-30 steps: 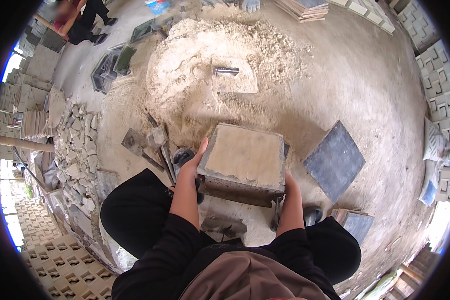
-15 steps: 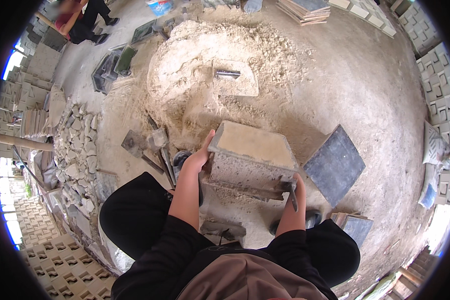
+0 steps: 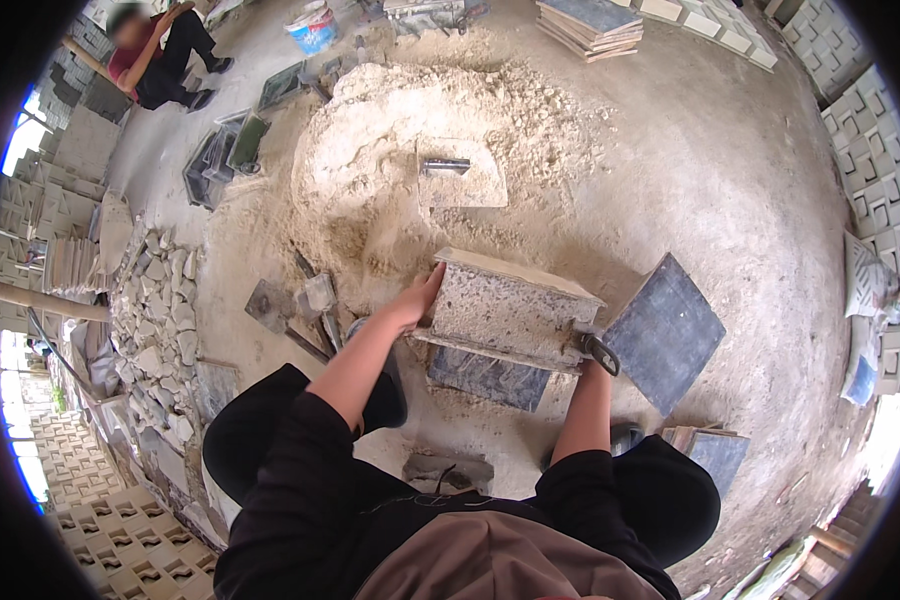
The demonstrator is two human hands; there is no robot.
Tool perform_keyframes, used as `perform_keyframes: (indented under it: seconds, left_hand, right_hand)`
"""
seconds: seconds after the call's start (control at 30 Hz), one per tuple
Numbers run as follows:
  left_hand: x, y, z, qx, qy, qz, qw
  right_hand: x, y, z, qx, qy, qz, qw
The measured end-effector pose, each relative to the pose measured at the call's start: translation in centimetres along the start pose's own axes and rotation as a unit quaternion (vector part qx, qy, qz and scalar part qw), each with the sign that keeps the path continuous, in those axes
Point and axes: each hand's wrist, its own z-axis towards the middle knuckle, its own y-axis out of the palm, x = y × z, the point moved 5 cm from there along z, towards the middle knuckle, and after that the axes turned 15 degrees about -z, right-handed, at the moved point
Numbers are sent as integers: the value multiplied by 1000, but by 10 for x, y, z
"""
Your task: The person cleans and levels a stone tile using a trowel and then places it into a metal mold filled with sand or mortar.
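Observation:
Between my hands is a box-shaped metal mould [image 3: 510, 305], crusted with grey mix and tipped so that its long rough side faces up. My left hand [image 3: 419, 302] grips its left end. At the right end my right hand [image 3: 595, 372] is closed on it beside a dark metal handle [image 3: 601, 352]; its fingers are mostly hidden. Under the mould's near edge, part of a dark flat board [image 3: 485, 378] shows on the floor. The mould's open face is turned away from view.
Beyond the mould lies a heap of pale sandy mix [image 3: 370, 120] with a float [image 3: 447, 166] on it. A dark square board [image 3: 667, 333] is at right. Left are a trowel [image 3: 267, 305] and stone rubble [image 3: 155, 320]. A person [image 3: 165, 60] sits far left.
The mould has tipped away from me, so its sand-filled top no longer shows and its side faces up. The dark board under it has come into view.

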Motion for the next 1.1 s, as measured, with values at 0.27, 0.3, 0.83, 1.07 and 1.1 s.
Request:
perform_keyframes:
  seconds: [0.27, 0.3, 0.83, 1.07, 1.1]
  left_hand:
    - [-25, -18, -6, -51, 168, -120, 977]
    - [-25, -3, -2, -37, 241, -193, 950]
    - [47, 9, -14, -175, 440, -354, 807]
    - [57, -23, -10, -254, 488, 15, 835]
    - [61, -25, -13, -259, 474, 65, 839]
  right_hand:
    - [19, 6, -10, 0, 32, -9, 999]
    - [21, 3, -10, 4, 35, -10, 999]
    - [9, -8, 9, 31, 57, -6, 998]
    - [8, -12, 4, 32, 82, -32, 996]
    - [8, -14, 4, 30, 85, -34, 995]
